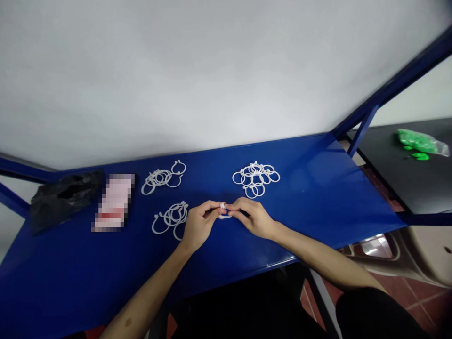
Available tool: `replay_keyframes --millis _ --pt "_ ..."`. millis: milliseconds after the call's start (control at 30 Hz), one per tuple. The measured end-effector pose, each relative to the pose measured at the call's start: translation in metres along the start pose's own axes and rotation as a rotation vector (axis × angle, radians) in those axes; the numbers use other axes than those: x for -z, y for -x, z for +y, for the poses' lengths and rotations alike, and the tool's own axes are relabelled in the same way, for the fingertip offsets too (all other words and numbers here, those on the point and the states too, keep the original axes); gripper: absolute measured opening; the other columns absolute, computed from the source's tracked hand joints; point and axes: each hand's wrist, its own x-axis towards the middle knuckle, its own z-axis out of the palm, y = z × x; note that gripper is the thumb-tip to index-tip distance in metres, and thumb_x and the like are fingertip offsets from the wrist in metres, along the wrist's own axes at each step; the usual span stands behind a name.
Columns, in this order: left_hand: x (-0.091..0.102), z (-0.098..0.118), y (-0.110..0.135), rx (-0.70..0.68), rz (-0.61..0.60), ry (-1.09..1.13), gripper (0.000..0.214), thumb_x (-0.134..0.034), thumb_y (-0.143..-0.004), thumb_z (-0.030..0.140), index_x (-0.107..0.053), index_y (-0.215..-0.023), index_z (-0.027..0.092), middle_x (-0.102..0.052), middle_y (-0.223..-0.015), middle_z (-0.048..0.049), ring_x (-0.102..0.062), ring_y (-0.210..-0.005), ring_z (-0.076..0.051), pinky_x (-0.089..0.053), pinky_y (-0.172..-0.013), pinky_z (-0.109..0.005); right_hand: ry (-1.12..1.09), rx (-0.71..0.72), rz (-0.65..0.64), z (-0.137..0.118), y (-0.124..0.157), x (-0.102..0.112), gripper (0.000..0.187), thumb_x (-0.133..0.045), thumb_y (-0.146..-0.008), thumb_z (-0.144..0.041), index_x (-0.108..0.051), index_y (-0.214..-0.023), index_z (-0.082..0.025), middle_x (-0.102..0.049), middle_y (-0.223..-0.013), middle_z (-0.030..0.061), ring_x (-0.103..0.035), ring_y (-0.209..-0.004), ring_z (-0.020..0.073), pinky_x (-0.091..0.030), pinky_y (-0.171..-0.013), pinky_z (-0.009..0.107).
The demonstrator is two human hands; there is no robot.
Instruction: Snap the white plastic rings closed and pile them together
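Both hands meet over the middle of the blue table (296, 197), pinching one white plastic ring (226, 216) between them. My left hand (200, 223) grips it from the left with thumb and fingertips. From the other side, my right hand (256, 217) has its thumb and fingers closed on it. Part of the ring is hidden by the fingers; a small white end shows between the fingertips. Left of my left hand lies a pile of open white rings (173, 216), another pile (160, 180) behind it. Beyond my right hand rests a heap of white rings (256, 176).
A black plastic bag (63, 200) lies at the table's left, beside a blurred-out pink and white item (115, 202). Blue frame bars (363, 129) rise at the right. Past them a dark table (416, 174) carries a clear bag of green pieces (420, 141). A chair (406, 256) stands below.
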Motion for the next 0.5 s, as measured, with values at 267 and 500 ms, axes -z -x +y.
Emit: replay_keyframes --millis 267,500 --pt "-0.006 0.003 0.006 -0.294 0.020 -0.286 0.009 -0.063 -0.093 0.021 -0.071 -0.089 0.023 -0.076 -0.088 -0.0001 -0.072 -0.080 -0.014 -0.057 -0.077 -0.026 0.109 0.136 -0.061 0.004 0.004 0.002 0.021 -0.051 -0.102 -0.014 -0.066 -0.116 -0.019 -0.072 -0.096 0.0067 -0.065 -0.087 0.0183 -0.056 -0.080 0.035" --pt "0.017 0.014 -0.006 -0.449 0.040 -0.604 0.026 -0.057 -0.098 0.029 -0.066 -0.122 0.024 -0.075 -0.107 -0.0049 -0.066 -0.102 -0.022 -0.055 -0.094 -0.042 0.352 0.049 0.112 0.013 -0.010 0.043 0.021 -0.052 -0.102 -0.021 -0.071 -0.110 -0.024 -0.062 -0.110 0.0083 -0.064 -0.094 0.0174 -0.057 -0.077 0.032"
